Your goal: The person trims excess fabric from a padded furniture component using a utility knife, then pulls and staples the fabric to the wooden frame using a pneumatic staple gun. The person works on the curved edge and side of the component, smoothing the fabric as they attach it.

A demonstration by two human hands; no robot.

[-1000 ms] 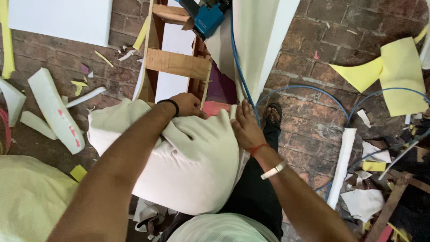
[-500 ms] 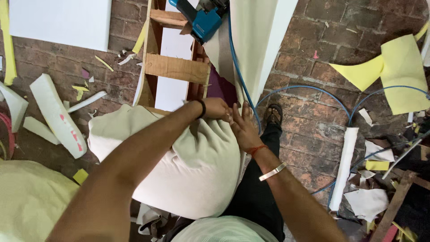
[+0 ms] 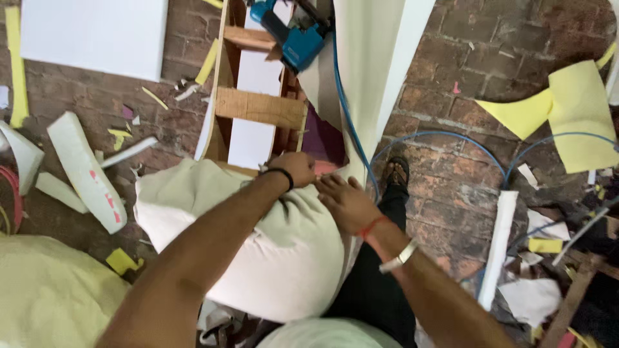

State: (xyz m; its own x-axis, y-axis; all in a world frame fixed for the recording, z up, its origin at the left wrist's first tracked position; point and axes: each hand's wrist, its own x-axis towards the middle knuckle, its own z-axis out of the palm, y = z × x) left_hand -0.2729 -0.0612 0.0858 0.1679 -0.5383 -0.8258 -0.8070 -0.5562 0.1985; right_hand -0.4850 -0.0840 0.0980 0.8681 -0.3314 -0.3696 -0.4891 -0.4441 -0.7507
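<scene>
Both hands press on a big cream cushion (image 3: 258, 258). The left hand (image 3: 295, 169) pinches its edge. The right hand (image 3: 345, 203) lies flat, fingers together.

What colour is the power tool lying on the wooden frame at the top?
The stapler-like power tool is bright blue with black parts, seen in the head view.

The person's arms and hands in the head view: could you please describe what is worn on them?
Both forearms are bare, with no sleeves in view and no gloves. The left hand has a thin black band around its wrist. The right hand has a red thread at the wrist and, further up the forearm, a flat silver-coloured bangle. No rings can be made out.
</scene>
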